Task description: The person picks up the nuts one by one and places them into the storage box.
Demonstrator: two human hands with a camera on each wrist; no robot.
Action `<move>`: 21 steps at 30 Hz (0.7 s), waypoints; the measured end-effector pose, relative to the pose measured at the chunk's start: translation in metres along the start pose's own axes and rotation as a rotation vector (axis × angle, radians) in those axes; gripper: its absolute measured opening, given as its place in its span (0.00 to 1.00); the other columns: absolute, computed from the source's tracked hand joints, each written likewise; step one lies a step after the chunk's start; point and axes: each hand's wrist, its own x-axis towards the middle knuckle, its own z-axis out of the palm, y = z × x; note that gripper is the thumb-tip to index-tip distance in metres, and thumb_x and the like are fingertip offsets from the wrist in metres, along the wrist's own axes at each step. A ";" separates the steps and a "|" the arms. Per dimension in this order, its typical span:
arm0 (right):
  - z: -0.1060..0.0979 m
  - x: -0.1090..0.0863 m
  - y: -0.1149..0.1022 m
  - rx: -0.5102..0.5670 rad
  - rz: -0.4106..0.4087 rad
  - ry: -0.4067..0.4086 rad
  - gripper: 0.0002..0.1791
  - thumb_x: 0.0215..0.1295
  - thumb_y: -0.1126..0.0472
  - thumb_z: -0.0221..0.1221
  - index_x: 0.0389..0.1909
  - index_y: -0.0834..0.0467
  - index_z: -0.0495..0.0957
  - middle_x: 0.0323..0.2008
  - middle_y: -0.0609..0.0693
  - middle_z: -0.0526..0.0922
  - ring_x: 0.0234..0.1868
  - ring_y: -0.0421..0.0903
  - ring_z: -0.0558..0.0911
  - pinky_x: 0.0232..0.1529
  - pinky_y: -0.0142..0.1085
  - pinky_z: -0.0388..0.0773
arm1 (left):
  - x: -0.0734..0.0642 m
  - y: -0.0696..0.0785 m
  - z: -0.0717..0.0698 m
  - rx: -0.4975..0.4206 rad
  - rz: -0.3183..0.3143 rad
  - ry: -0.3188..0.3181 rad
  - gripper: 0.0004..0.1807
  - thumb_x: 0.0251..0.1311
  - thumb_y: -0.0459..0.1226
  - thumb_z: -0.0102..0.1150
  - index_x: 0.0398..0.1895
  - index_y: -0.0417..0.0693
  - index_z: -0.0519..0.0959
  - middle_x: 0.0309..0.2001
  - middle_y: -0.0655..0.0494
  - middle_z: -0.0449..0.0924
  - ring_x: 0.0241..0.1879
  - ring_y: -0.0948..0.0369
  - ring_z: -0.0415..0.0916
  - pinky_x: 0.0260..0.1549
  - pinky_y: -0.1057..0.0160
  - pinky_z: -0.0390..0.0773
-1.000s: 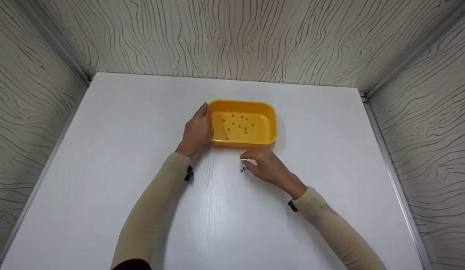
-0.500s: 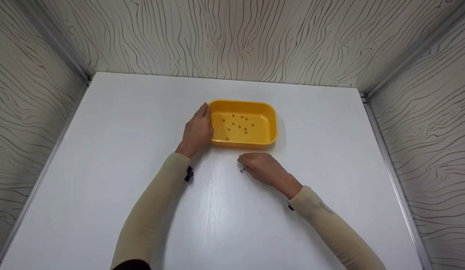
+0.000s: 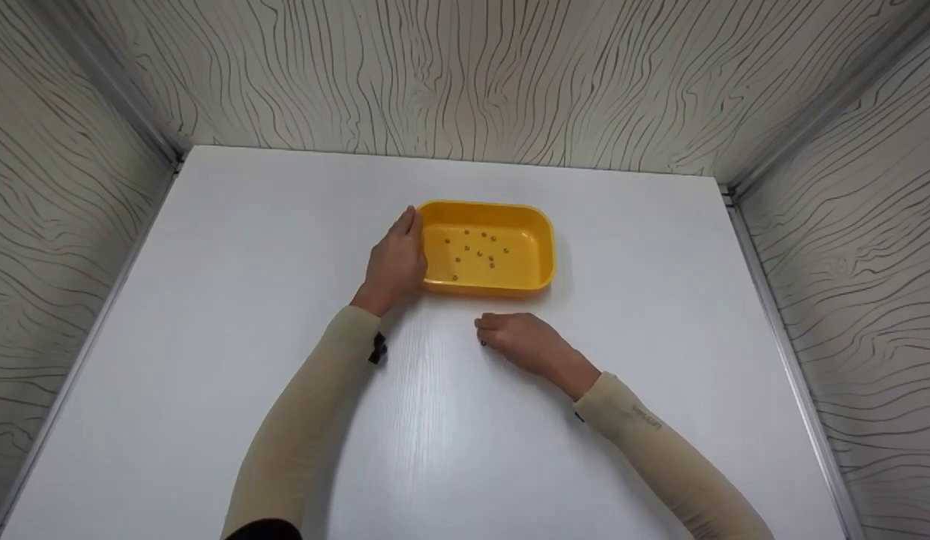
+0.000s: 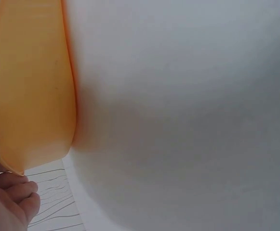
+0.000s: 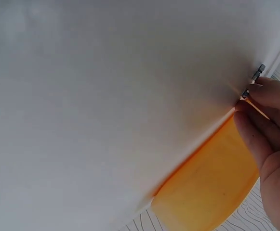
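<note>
A yellow plastic tub holds several small metal nuts scattered over its floor. My left hand grips the tub's left end, its fingers bent at the rim in the left wrist view. Just in front of the tub, my right hand is down at the table with thumb and fingertips together. Between them, in the right wrist view, is a small dark metal nut. Two more nuts lie close past the thumb; the head view shows one nut peeking out under the fingers.
All of this is on a white tabletop. Wood-grain patterned panels stand behind it and on both sides, with grey metal edging along the right.
My right hand has come slightly toward the person, and its parted thumb and fingers have closed together over the loose nuts. The left hand and tub have stayed put.
</note>
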 end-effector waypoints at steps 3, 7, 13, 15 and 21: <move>0.000 -0.002 0.002 -0.022 -0.022 -0.012 0.17 0.64 0.70 0.69 0.53 0.56 0.88 0.53 0.49 0.92 0.55 0.44 0.90 0.57 0.37 0.87 | 0.000 0.000 0.001 0.000 0.007 0.005 0.31 0.82 0.37 0.41 0.83 0.37 0.54 0.84 0.44 0.55 0.82 0.49 0.59 0.79 0.51 0.66; 0.000 -0.004 0.004 -0.047 -0.054 -0.012 0.17 0.61 0.70 0.70 0.50 0.56 0.89 0.52 0.49 0.92 0.53 0.43 0.91 0.55 0.35 0.88 | 0.000 -0.001 0.002 -0.015 0.007 -0.001 0.31 0.83 0.37 0.40 0.83 0.37 0.54 0.84 0.44 0.55 0.82 0.49 0.58 0.80 0.51 0.64; -0.002 -0.003 0.003 -0.132 -0.102 0.002 0.15 0.60 0.71 0.71 0.47 0.58 0.90 0.45 0.49 0.92 0.45 0.43 0.92 0.46 0.34 0.90 | 0.000 -0.001 0.000 -0.007 0.005 -0.006 0.30 0.83 0.38 0.38 0.83 0.37 0.54 0.84 0.43 0.55 0.82 0.49 0.59 0.80 0.51 0.65; -0.002 -0.003 0.002 -0.149 -0.108 0.007 0.14 0.60 0.71 0.71 0.46 0.58 0.90 0.43 0.49 0.92 0.43 0.43 0.91 0.44 0.34 0.90 | 0.000 -0.001 0.000 -0.008 0.007 -0.007 0.30 0.83 0.38 0.37 0.83 0.37 0.54 0.84 0.43 0.55 0.82 0.48 0.59 0.80 0.51 0.65; -0.002 -0.003 0.002 -0.149 -0.107 0.026 0.11 0.60 0.69 0.72 0.43 0.58 0.89 0.42 0.48 0.91 0.42 0.41 0.90 0.42 0.32 0.90 | 0.000 -0.001 -0.002 -0.002 0.035 0.011 0.30 0.82 0.37 0.38 0.82 0.34 0.57 0.83 0.41 0.57 0.81 0.47 0.61 0.78 0.51 0.69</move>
